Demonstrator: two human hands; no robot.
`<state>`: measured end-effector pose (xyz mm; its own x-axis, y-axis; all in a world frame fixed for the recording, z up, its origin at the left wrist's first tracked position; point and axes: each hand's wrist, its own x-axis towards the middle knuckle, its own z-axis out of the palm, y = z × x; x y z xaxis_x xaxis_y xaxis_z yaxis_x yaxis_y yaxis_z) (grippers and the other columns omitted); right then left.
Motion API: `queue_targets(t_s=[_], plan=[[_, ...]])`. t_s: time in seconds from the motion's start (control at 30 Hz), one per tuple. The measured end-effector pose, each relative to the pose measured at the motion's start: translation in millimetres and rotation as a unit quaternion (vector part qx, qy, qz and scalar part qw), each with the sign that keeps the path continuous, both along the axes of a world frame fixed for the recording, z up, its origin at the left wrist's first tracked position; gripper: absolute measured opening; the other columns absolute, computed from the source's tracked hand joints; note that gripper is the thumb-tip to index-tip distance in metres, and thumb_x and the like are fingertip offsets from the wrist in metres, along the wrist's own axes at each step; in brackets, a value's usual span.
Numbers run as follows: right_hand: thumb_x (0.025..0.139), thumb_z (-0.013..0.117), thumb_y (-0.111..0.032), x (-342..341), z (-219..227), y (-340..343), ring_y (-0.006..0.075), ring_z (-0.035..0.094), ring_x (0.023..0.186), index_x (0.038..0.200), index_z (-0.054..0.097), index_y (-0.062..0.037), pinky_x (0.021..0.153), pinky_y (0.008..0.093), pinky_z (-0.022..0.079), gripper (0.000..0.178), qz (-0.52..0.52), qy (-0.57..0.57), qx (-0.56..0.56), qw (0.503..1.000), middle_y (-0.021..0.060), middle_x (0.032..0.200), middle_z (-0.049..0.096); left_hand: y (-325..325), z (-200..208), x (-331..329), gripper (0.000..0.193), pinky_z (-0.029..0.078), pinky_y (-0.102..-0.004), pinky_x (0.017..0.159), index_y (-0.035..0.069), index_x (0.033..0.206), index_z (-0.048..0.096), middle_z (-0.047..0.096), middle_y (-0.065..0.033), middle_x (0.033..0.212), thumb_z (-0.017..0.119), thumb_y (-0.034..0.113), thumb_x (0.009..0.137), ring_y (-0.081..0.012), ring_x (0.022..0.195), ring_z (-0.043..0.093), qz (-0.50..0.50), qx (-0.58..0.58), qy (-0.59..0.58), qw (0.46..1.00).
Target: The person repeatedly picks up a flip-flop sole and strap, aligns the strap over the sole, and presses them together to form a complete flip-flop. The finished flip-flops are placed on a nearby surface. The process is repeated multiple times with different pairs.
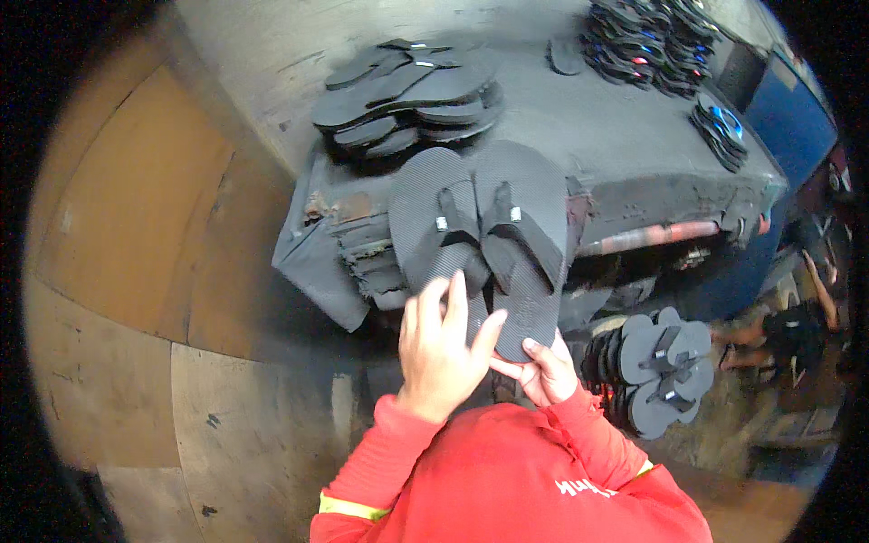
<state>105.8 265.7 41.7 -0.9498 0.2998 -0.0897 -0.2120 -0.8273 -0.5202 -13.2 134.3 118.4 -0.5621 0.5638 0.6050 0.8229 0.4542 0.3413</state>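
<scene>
A pair of dark grey flip-flops lies side by side in front of me, toes pointing away, with black straps that carry small white labels. The heel of the right flip-flop (536,185) is pinched by my right hand (549,373), thumb on top and fingers underneath. Over the heel of the left flip-flop (418,204) is my left hand (439,348), its fingers stretched out and the thumb spread apart. Whether those fingertips touch the sole I cannot tell. The far ends of the pair overlap the front edge of the worn table (625,136).
A pile of dark flip-flops (407,100) sits at the table's back left. Several stacked pairs (647,45) stand far right, near a small stack with blue (720,131). Another flip-flop stack (661,362) is low on my right. Wooden panels (118,199) line the left.
</scene>
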Motion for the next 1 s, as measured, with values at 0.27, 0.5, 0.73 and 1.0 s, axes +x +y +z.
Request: queue_targets(t_s=[0.27,0.5,0.73,1.0], plan=[[0.101,0.059,-0.013,9,-16,-11,0.0322,0.061,0.120,0.148,0.032,-0.0150,0.099,0.0535,0.054,0.054,0.076,0.000,-0.006,0.997,0.0128,0.137,0.055,60,-10,-27,0.021,0.044,-0.0497,0.077,-0.001,0.091,0.061,0.059,-0.0197,0.087,0.069,0.019,0.088,-0.0390,0.084,0.056,0.023,-0.002,0.083,0.996],[0.098,0.066,-0.020,19,-33,39,0.0212,0.051,0.128,0.147,0.030,0.0054,0.109,0.0353,0.042,0.065,-0.287,-0.153,0.227,0.918,0.0158,0.140,0.051,108,-29,-4,0.017,0.049,-0.0457,0.074,-0.002,0.095,0.062,0.062,-0.0175,0.087,0.073,0.007,0.086,-0.0370,0.082,0.061,-0.211,0.015,0.148,0.966],[0.100,0.062,-0.028,140,-6,137,0.0210,0.053,0.123,0.138,0.049,0.0095,0.109,0.0344,0.040,0.055,-0.417,-0.429,0.450,0.663,0.0190,0.134,0.058,199,-51,84,0.023,0.049,-0.0451,0.073,-0.001,0.097,0.060,0.058,-0.0189,0.089,0.072,0.016,0.090,-0.0388,0.081,0.059,-0.371,0.036,-0.075,0.925],[0.101,0.061,-0.031,243,-58,286,0.0144,0.063,0.101,0.129,0.064,-0.0037,0.094,0.0317,0.048,0.039,-0.140,-0.492,0.528,0.678,0.0076,0.110,0.072,261,-116,166,0.022,0.046,-0.0463,0.075,-0.002,0.093,0.055,0.057,-0.0186,0.085,0.069,0.014,0.087,-0.0375,0.081,0.057,-0.445,-0.083,-0.398,0.798]])
